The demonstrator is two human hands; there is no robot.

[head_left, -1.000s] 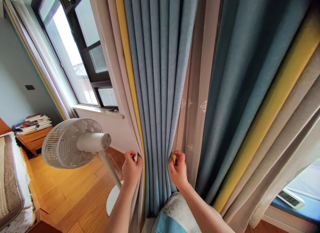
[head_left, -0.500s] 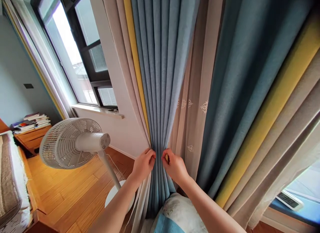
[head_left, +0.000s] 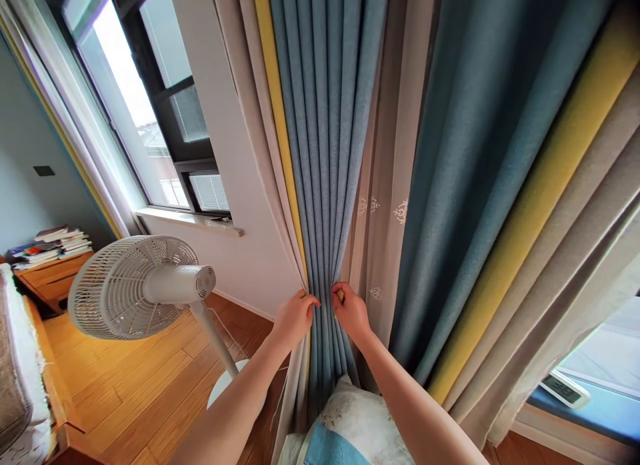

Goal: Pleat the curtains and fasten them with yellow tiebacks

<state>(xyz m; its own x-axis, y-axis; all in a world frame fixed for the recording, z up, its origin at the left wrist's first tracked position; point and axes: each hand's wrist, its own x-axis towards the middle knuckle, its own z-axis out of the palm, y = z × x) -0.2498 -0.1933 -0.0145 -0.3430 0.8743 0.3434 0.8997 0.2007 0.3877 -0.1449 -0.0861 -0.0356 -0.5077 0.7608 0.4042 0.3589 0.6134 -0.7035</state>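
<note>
Blue curtain pleats (head_left: 323, 185) are being gathered in the curled left hand (head_left: 295, 320) and right hand (head_left: 351, 312), their fingers hiding the exact grip.

Blue woven curtain panel (head_left: 325, 152), linen-like weave, hanging in tight vertical pleats; yellow band (head_left: 274, 98) runs along its left side, beige band (head_left: 233, 72) just beyond that; pleats fan out toward the top and narrow to a tight bunch at the grip; left hand (head_left: 295, 318) pinches the bunch from the left, fingers curled over the folds; right hand (head_left: 351, 312) pinches from the right, sliver of yellow fabric (head_left: 341, 295) showing at its fingertips; hands nearly touching, narrow strip of pleats between them; below the grip the folds hang loose, blue with a beige edge on the left.
</note>
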